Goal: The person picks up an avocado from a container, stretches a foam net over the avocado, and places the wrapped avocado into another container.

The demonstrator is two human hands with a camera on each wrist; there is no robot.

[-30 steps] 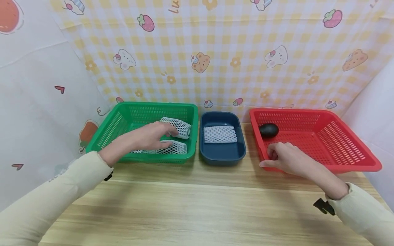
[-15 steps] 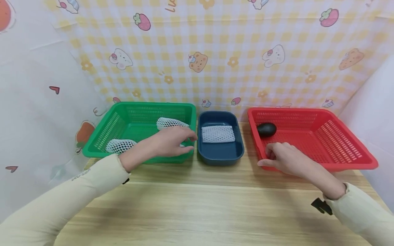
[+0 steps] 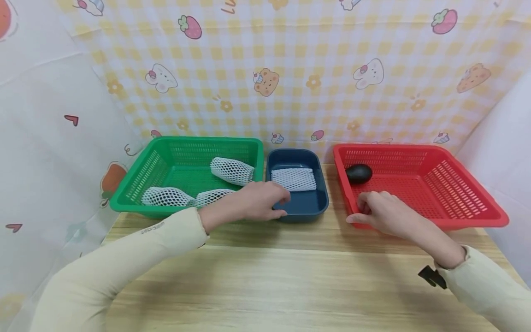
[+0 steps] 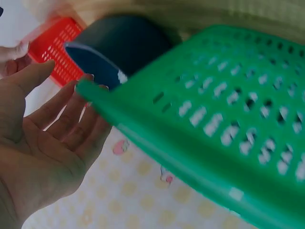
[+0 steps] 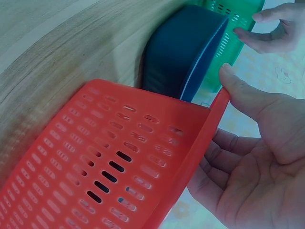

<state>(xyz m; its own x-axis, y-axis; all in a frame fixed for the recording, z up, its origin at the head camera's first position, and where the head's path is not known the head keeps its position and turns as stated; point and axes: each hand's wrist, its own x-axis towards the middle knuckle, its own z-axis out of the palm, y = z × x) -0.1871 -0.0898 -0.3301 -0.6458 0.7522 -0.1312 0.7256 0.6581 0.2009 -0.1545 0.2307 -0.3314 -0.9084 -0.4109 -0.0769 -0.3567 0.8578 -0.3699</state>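
Observation:
My left hand [image 3: 263,201], fingers relaxed and nothing in them, hovers between the green basket [image 3: 118,198] and the dark blue bin [image 3: 322,207], overlapping the bin's near left edge in the head view. In the green basket lie white foam net sleeves [image 3: 231,170], one partly hidden by my left arm. A flat white foam net sleeve [image 3: 293,180] lies inside the bin. My right hand [image 3: 386,213] hangs over the near left corner of the red basket [image 3: 469,224], thumb outside the rim and loosely curled fingers inside. Behind it, a glossy black egg-shaped thing [image 3: 359,173] sits against the basket's left wall.
Both baskets and the bin stand in a row on the wooden table [image 3: 282,281], against a yellow checked cloth [image 3: 232,83]. White cloth hangs at the left side [image 3: 37,166] and the right side. The bin stands close beside the green basket.
My left hand has moved right from over the green basket to the blue bin's near left edge, uncovering foam net sleeves. My right hand stays at the red basket's corner.

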